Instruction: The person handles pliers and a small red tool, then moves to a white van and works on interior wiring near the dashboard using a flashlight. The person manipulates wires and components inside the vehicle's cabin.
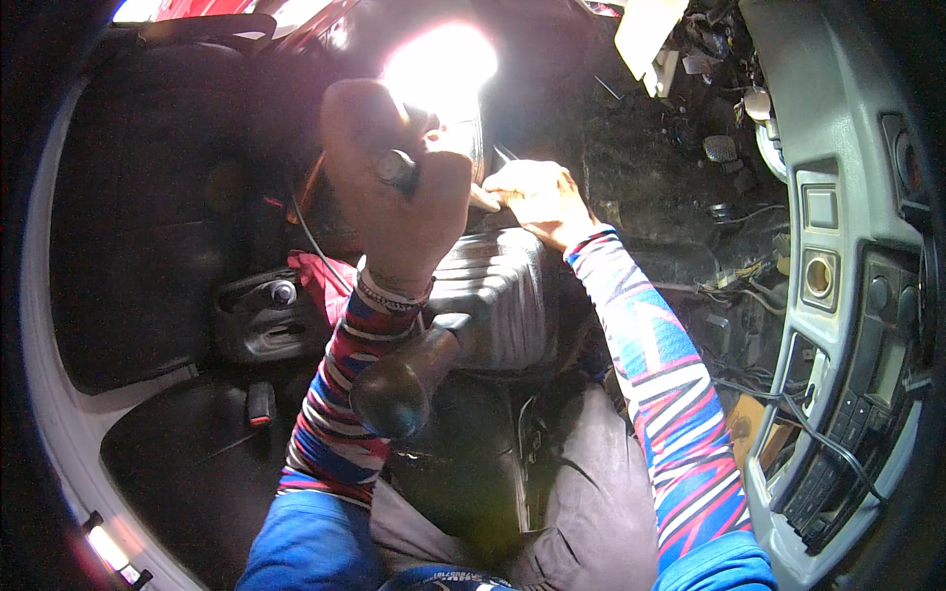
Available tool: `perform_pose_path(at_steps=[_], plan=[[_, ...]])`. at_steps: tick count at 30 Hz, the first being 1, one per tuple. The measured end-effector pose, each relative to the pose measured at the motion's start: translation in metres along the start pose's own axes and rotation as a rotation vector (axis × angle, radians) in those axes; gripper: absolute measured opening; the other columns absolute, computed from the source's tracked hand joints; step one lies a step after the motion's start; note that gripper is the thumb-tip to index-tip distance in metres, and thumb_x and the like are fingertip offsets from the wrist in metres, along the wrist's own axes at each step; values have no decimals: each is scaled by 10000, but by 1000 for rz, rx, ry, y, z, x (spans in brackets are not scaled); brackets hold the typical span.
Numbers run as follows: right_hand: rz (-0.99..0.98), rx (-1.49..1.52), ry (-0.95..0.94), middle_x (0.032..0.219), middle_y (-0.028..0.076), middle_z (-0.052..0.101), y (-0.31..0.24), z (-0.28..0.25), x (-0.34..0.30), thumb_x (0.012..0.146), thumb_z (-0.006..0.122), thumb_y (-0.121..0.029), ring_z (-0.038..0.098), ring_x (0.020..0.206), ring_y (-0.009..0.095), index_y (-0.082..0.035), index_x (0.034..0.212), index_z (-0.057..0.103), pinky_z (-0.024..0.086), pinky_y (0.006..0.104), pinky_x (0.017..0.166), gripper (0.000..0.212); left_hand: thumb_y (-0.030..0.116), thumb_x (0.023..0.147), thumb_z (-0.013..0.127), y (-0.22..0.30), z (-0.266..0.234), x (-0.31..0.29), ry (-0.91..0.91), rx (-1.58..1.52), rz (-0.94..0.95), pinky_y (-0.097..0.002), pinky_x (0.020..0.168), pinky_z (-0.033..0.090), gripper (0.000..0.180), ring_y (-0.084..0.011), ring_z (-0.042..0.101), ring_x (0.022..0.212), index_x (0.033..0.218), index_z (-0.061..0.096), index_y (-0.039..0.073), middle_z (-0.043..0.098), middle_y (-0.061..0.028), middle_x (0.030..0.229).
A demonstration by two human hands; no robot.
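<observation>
My left hand (399, 222) is closed in a fist around a dark round-ended handle (396, 167). Most of that handle is hidden inside the fist, and its far part is lost in glare. To its right, the fingers of my right hand (542, 204) are pressed together beside a dark rounded part in the strong light. What they pinch, if anything, I cannot make out. Just below both hands stands a black ribbed cover (498, 295). A gear lever knob (394, 394) rises in front of my left forearm.
A black seat (138, 207) fills the left side. Beside the left forearm lies a pink cloth (320, 281), next to a seat-side bracket (271, 320). On the right runs a grey dashboard (847, 74) with loose cables (823, 433); a pedal (719, 148) shows beyond the floor wiring.
</observation>
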State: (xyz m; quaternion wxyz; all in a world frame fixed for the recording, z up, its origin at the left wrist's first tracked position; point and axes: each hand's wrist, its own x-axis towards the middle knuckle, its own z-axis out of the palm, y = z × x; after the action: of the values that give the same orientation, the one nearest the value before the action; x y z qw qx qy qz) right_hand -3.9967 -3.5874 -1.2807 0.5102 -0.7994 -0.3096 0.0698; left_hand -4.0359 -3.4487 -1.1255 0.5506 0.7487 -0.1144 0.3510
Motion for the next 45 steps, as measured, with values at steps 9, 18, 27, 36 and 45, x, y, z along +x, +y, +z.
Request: perform_pose_path(at_steps=[9, 18, 27, 36, 45], plan=[[-16, 60, 52, 910, 96, 763, 9, -1, -6, 874, 758, -318, 730, 855, 282, -123, 957, 792, 561, 392, 764, 215, -24, 759, 561, 32, 1, 14, -399, 234, 2, -370, 878, 515, 560, -240, 591, 1039, 1315, 501, 8, 579, -172, 1109], [82, 25, -5, 968, 112, 775, 3, -16, -5, 875, 795, -228, 737, 855, 274, -82, 1025, 798, 570, 356, 789, 209, 38, 959, 665, 116, -19, 87, -832, 468, -1044, -285, 677, 618, 539, -179, 719, 845, 1423, 393, 8, 645, -185, 1160], [128, 130, -112, 1026, 111, 774, -11, -43, -1, 861, 685, -56, 734, 979, 259, -55, 1025, 779, 567, 342, 907, 189, -153, 875, 622, 100, -22, 91, -1082, 635, -275, -358, 724, 606, 494, -297, 720, 986, 1300, 437, 20, 644, -193, 1170], [336, -15, 180, 1095, 119, 702, 4, -31, -12, 892, 693, -113, 686, 1051, 282, -85, 1115, 735, 546, 381, 944, 229, -130, 824, 649, 109, -11, 91, -1228, 733, 75, -454, 740, 589, 501, -416, 710, 875, 1266, 495, 48, 698, -235, 979], [446, 83, 207, 1124, 110, 725, -2, -18, -15, 901, 681, -158, 685, 1089, 288, -126, 1118, 734, 537, 400, 949, 225, -72, 796, 661, 127, -11, 90, -1400, 889, 245, -449, 590, 541, 430, -393, 674, 662, 1164, 554, 123, 670, -169, 763]])
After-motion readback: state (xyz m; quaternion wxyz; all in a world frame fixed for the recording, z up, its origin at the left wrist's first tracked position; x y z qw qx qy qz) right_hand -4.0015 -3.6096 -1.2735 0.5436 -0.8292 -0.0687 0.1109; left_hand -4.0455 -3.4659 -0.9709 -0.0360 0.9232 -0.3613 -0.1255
